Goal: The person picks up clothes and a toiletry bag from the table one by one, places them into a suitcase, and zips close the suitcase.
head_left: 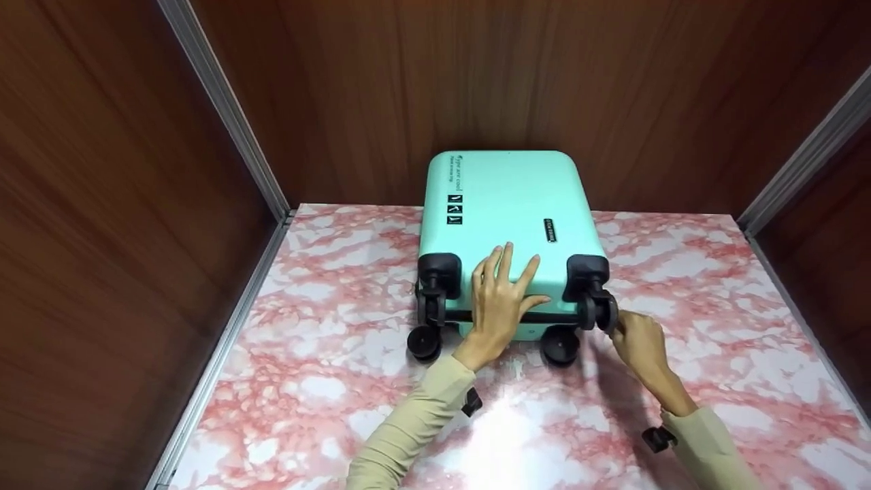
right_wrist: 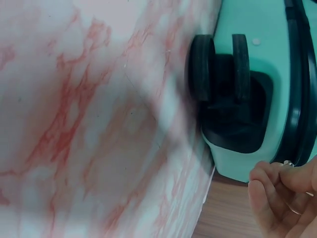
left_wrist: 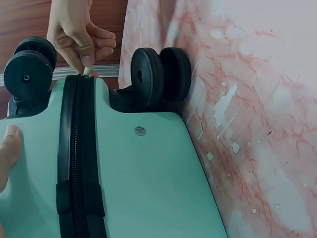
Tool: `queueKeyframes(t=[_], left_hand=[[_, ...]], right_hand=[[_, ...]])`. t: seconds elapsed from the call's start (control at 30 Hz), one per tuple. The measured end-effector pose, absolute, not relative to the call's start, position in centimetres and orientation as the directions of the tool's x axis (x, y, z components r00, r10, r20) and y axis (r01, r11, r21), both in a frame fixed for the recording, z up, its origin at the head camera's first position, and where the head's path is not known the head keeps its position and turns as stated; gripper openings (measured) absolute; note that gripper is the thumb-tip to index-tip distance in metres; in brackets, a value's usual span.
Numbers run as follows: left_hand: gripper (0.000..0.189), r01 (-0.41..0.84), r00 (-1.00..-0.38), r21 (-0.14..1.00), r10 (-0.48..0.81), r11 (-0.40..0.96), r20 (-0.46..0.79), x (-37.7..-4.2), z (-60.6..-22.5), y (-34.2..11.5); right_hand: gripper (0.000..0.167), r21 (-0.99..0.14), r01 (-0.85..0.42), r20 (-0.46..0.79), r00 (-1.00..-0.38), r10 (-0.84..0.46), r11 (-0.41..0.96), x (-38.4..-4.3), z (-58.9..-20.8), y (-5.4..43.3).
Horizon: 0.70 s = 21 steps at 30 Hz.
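Note:
A mint-green suitcase (head_left: 510,197) lies flat, its black wheels (head_left: 561,346) toward me. My left hand (head_left: 498,306) rests on its near edge with the fingers spread; only part of the thumb (left_wrist: 9,151) enters the left wrist view. At the suitcase's near right corner, my right hand (head_left: 639,340) pinches a small pale zipper pull (left_wrist: 87,71) between thumb and finger. A black zipper (left_wrist: 75,148) runs along the side between the wheel pairs. In the right wrist view, curled fingers (right_wrist: 267,193) of the right hand meet the zipper band, and a shiny bit shows there.
The suitcase lies on a red-and-white marbled tabletop (head_left: 326,327). Behind it stands a brown wood-grain panel (head_left: 340,102), with similar panels at left and right. Metal strips (head_left: 231,122) edge the panels. Bright glare falls on the near middle of the surface.

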State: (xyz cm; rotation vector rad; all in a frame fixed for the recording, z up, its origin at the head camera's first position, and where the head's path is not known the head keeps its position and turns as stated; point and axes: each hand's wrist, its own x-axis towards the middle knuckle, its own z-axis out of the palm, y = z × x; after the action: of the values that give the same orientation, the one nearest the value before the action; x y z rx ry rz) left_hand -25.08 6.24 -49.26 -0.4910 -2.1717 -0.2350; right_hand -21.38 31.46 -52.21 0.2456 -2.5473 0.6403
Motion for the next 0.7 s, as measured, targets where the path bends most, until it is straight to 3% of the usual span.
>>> queueKeyframes(t=[0.3, 0.7], left_hand=[[0.068, 0.432, -0.537, -0.013, 0.269, 0.902, 0.800, -25.0, -49.3, 6.2], [0.068, 0.420, -0.545, -0.030, 0.278, 0.907, 0.791, -25.2, -49.4, 6.0]], right_hand=[[0.021, -0.388, -0.326, 0.523, -0.848, -0.085, 0.862, -19.2, -52.5, 29.9], [0.022, -0.378, -0.367, 0.590, -0.803, -0.085, 0.850, -18.4, -53.1, 27.9]])
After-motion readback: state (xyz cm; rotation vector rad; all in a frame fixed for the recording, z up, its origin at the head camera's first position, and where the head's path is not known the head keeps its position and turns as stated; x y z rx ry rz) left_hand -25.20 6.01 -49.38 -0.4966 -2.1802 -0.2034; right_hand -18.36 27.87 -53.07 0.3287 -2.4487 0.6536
